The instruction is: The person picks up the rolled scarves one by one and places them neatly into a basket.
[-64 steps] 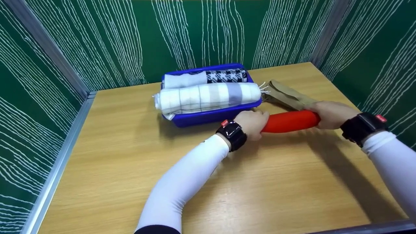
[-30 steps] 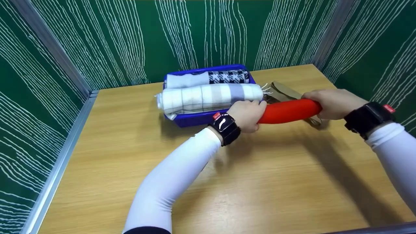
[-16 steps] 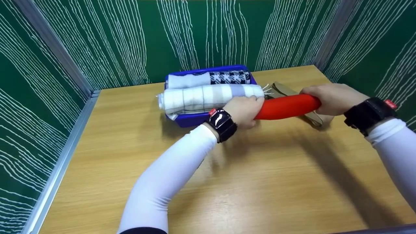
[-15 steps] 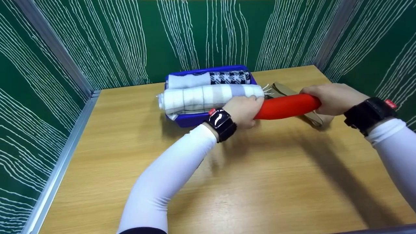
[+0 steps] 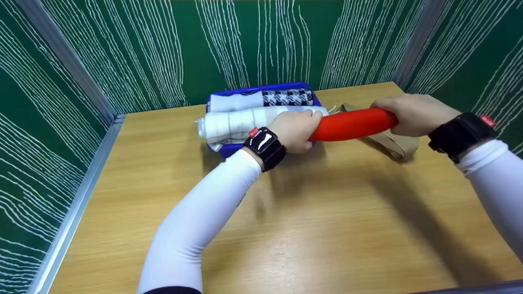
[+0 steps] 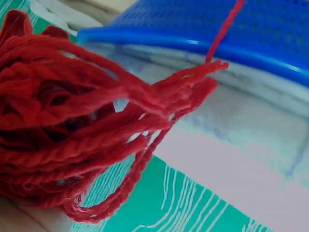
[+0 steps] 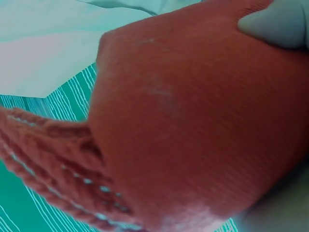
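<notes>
Your left hand (image 5: pixel 295 130) and right hand (image 5: pixel 408 114) each clench one end of the red rolled scarf (image 5: pixel 351 124), its length running straight between them; the blue basket (image 5: pixel 261 87) lies just beyond your left hand

Count, head view:
- Rolled scarves: 3. One red (image 5: pixel 351 124), off the desk; one white-grey striped (image 5: pixel 241 122) and one with black-white houndstooth end (image 5: pixel 261 99), both in the basket.
- Blue baskets: 1 (image 5: pixel 222 149), far edge of desk (image 5: pixel 286 228).
- Tan flat scarves: 1 (image 5: pixel 392 143), far right corner.
- Hands: 2, left (image 5: pixel 294 130), right (image 5: pixel 408 114).
- Black wristbands: 2.
</notes>
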A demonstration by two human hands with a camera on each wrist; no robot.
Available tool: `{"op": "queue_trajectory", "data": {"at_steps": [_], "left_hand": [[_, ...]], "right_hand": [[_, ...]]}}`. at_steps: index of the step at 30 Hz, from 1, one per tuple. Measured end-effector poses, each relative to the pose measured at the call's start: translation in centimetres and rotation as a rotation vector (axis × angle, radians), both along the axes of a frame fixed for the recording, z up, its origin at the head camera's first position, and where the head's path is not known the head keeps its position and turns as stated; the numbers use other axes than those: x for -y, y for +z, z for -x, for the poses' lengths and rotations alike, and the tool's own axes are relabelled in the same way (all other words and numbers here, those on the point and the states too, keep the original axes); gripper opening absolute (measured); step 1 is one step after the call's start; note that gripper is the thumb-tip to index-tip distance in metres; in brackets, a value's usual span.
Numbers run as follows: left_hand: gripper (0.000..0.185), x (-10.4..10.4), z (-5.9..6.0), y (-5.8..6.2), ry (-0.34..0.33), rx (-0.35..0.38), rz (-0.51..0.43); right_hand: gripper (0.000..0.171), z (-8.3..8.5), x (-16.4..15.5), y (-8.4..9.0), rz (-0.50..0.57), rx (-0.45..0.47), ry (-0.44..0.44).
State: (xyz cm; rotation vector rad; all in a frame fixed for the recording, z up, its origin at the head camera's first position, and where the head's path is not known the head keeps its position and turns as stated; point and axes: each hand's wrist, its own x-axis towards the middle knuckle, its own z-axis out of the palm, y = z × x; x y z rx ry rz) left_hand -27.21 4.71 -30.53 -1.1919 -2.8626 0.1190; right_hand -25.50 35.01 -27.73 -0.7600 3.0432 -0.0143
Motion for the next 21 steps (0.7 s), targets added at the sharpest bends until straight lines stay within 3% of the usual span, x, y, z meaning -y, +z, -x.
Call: {"op": "queue_trajectory", "data": {"at_steps": [13, 21], "left_hand": [[0.064, 2.4, 0.4, 1.2, -0.004, -0.026, -0.04], [0.059, 3.7, 0.6, 2.2, 0.004, -0.031, -0.054]], "right_hand": [[0.06, 0.2, 1.7, 1.6, 0.001, -0.041, 0.015], [0.062, 0.3, 2.9, 2.4, 0.021, -0.068, 0.043]]}}
